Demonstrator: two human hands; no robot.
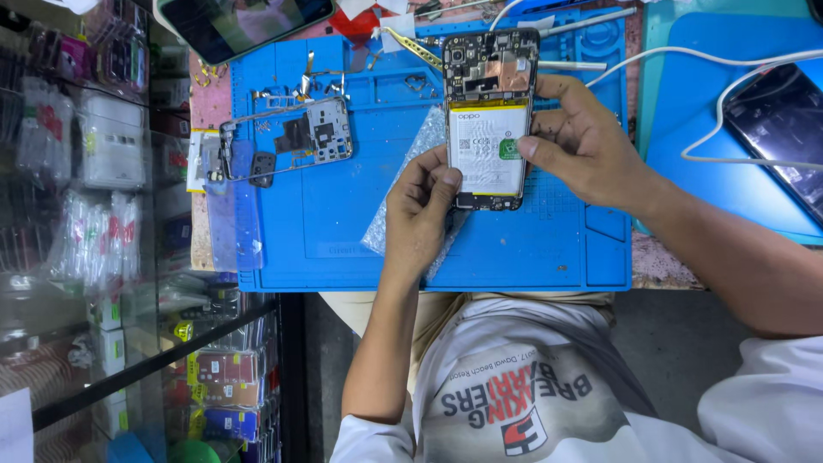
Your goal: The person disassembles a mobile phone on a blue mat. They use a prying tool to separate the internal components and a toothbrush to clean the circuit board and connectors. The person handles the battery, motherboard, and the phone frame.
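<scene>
a: entry, head view. the opened black smartphone with its back cover off (487,120) is being held upright over the blue silicone repair mat (343,214), white battery and bare circuit board facing the camera.

b: grip?

a: the left hand (417,214) is pinching the phone's lower left edge, thumb on the battery face, fingers curled behind. the right hand (583,141) is clamping the right edge, thumb pressing the battery, fingers wrapped behind. both sets of fingers are closed on the phone.

b: what is lying under it?

a: a clear bubble-wrap pouch (396,206) is lying on the mat, partly hidden by the left hand. cannot tell whether anything is in it.

b: mat compartments?

a: the moulded trays along the mat's top edge are holding small metal brackets and screws (321,81); exact count too small to read. a grey inner phone frame (296,137) is resting on the mat's upper left, well apart from the hands.

b: elsewhere?

a: a second dark phone with a white cable across it (776,120) is sitting on another blue mat at the right.
</scene>
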